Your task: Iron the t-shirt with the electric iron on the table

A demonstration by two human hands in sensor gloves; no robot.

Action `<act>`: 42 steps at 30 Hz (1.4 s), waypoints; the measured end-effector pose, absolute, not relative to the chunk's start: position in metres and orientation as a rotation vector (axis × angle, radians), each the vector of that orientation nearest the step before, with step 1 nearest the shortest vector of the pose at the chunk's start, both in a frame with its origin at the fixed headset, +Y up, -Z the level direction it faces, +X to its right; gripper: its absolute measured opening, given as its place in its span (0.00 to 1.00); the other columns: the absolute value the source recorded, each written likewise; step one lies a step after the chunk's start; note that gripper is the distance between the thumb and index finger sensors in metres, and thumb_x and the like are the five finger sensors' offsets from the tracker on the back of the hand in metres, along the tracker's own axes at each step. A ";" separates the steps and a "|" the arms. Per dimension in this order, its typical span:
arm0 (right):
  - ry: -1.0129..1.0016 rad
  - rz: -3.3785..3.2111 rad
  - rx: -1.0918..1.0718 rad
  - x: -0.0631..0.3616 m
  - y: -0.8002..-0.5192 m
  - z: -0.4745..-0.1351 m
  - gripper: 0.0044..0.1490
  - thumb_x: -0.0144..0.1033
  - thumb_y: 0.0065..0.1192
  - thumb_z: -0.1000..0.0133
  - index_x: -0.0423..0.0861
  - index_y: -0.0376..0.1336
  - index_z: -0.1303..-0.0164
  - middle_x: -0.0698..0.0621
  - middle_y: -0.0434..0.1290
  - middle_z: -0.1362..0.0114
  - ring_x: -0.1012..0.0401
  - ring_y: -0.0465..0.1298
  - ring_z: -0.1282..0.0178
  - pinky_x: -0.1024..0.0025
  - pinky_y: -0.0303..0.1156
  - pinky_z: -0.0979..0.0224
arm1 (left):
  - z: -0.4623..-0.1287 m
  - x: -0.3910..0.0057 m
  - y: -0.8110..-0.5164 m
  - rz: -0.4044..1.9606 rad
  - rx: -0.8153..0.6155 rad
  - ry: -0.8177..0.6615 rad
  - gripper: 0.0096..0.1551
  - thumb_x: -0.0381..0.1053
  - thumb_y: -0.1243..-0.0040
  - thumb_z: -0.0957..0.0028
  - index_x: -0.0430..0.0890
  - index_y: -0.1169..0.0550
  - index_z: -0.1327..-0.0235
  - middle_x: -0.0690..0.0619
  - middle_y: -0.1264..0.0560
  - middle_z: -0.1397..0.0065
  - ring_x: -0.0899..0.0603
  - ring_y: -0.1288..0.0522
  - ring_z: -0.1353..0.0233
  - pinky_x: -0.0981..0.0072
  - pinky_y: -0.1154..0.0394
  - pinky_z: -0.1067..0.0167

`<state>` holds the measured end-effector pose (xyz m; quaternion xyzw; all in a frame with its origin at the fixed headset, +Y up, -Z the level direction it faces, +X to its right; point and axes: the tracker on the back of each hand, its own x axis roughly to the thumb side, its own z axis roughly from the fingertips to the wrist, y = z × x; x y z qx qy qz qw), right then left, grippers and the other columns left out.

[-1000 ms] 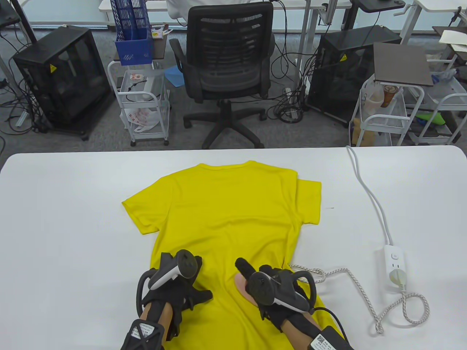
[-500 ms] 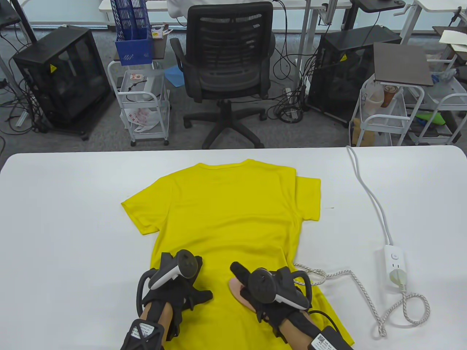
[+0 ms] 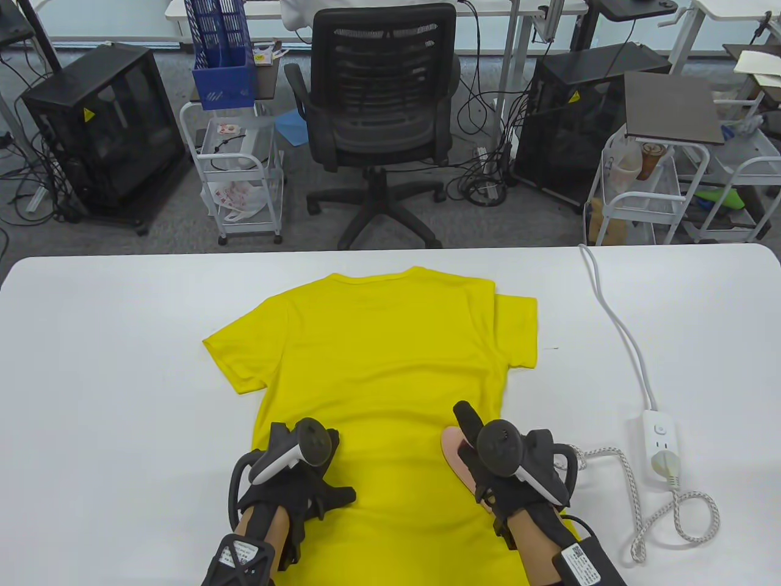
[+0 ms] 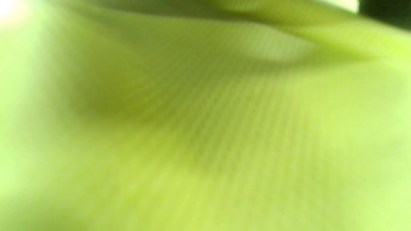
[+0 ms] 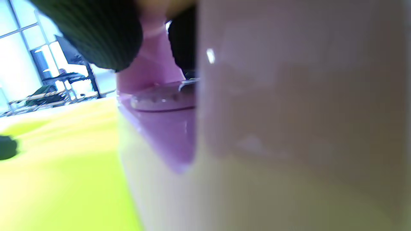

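A yellow t-shirt (image 3: 378, 354) lies flat on the white table (image 3: 110, 378), collar toward the far edge. My left hand (image 3: 317, 476) rests on the shirt's lower left part with its fingers spread. The left wrist view shows only blurred yellow t-shirt (image 4: 205, 128) cloth up close. My right hand (image 3: 497, 464) grips the handle of a pink iron (image 3: 453, 445), which sits on the shirt's lower right part near the side seam. In the right wrist view the iron (image 5: 160, 128) fills most of the frame, with the yellow t-shirt (image 5: 57, 179) beneath it.
The iron's braided cord (image 3: 634, 494) loops over the table at the right and plugs into a white power strip (image 3: 660, 448). The strip's cable (image 3: 616, 323) runs to the far edge. A black office chair (image 3: 381, 110) stands beyond the table.
My right hand has slid the iron to the right and slightly away from me, from the shirt's lower middle to its right side. The cord followed. My left hand stayed put.
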<state>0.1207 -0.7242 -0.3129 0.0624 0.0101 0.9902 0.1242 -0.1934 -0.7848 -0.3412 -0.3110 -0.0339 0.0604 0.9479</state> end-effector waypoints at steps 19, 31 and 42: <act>0.005 2.914 0.115 0.132 -0.724 -0.318 0.42 0.54 0.69 0.51 0.73 0.51 0.28 0.47 0.77 0.47 0.57 0.81 0.68 0.54 0.78 0.57 | -0.341 -0.193 -0.785 0.126 -0.635 -0.070 0.63 0.82 0.41 0.63 0.69 0.61 0.24 0.53 0.70 0.17 0.31 0.71 0.17 0.21 0.59 0.29; 0.176 2.852 0.684 0.046 -0.723 -0.283 0.42 0.55 0.68 0.51 0.74 0.50 0.29 0.47 0.77 0.46 0.56 0.81 0.67 0.54 0.78 0.56 | -0.341 -0.193 -0.785 0.130 -0.635 -0.067 0.63 0.81 0.41 0.63 0.69 0.61 0.24 0.53 0.70 0.17 0.32 0.71 0.17 0.21 0.59 0.29; 0.071 2.859 0.099 0.135 -0.724 -0.319 0.43 0.53 0.69 0.51 0.72 0.51 0.27 0.46 0.77 0.48 0.56 0.81 0.69 0.54 0.78 0.58 | -0.341 -0.193 -0.785 0.124 -0.636 -0.072 0.63 0.81 0.41 0.63 0.69 0.61 0.24 0.53 0.70 0.17 0.31 0.71 0.17 0.21 0.59 0.29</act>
